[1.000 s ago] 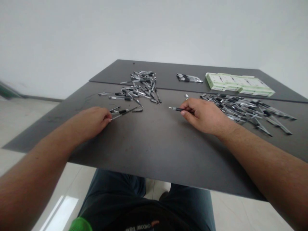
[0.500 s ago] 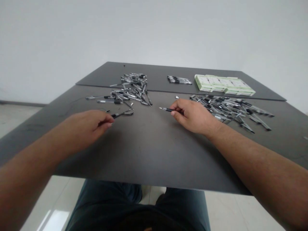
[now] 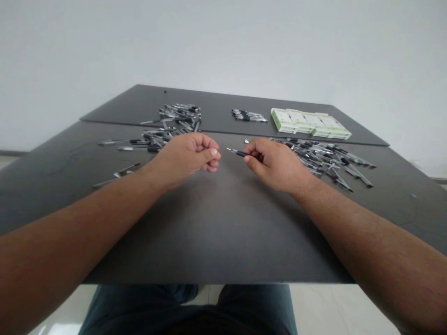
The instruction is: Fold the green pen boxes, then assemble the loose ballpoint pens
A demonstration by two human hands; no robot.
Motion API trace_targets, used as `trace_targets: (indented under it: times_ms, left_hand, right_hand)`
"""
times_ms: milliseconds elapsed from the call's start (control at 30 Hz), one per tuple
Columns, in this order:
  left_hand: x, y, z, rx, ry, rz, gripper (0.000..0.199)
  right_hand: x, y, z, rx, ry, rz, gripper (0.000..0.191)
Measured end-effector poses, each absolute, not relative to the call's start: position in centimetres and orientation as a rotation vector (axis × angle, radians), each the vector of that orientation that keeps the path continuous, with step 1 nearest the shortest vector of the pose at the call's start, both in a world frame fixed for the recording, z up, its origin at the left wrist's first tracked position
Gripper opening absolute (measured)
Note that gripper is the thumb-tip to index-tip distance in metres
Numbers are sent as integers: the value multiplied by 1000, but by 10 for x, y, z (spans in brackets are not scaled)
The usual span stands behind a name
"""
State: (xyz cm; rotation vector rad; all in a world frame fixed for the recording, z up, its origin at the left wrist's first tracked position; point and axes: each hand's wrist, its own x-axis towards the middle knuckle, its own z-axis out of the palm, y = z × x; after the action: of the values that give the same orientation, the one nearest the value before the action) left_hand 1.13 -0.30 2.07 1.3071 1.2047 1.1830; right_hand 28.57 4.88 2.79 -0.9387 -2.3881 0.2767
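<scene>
In the head view my right hand (image 3: 270, 163) grips a pen (image 3: 237, 152) with a black grip section. Its bare metal tip points left, toward my other hand. Thumb and fingers of my left hand (image 3: 193, 156) are pressed together a short way left of that tip. Whatever they may hold is too small or hidden to make out. Behind my left hand spreads a heap of pens and clear pen parts (image 3: 153, 135), partly covered by it. Close beyond my right hand lies another pile of pens (image 3: 324, 158).
Light green and white boxes (image 3: 310, 123) lie at the back right of the dark table (image 3: 223, 232). Left of them is a small row of pens (image 3: 248, 115). A few loose pen parts (image 3: 122, 172) lie beside my left forearm. A white wall stands behind.
My left hand has moved right from the loose parts toward the pen tip, leaving the thin dark piece it touched. My right hand still holds the pen. The view has shifted slightly.
</scene>
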Motion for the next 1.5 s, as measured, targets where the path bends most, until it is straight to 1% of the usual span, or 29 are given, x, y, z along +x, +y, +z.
trace_targets:
  times_ms: [100,167,400,533,667,833,1067,1300,1500]
  left_hand:
    - [9,-9,8,1255,1146,1185,31]
    - [7,-15,4,1259,1147,1169,33]
    - [2,-25,8,1266,1175,1190,28]
    - [2,-21,2,1308,1149,1183,25]
    - [1,-20,-4,1353,1134,1170,26]
    - [1,-20,-5,1454,1159,1247,23]
    - [5,-20,0,1333,1177,1311,19]
    - [4,-22,0,1376,1232,1298,17]
    - [3,-24,1,1525,1289,1240,15]
  right_hand:
    - [283,45,26,-928,-2410,288,13]
    - [281,43,26,-927,-2427,297,11]
    - [280,39,25,-904,-2439,283,12]
    - [280,40,23,-898,-2459,292,10]
    - [280,40,23,-913,-2477,294,9]
    - [279,39,25,-893,-2480,282,9]
    - [278,36,24,-902,-2500,294,13]
    - [276,33,25,-899,-2517,278,14]
    - [275,32,24,-876,-2531,299,12]
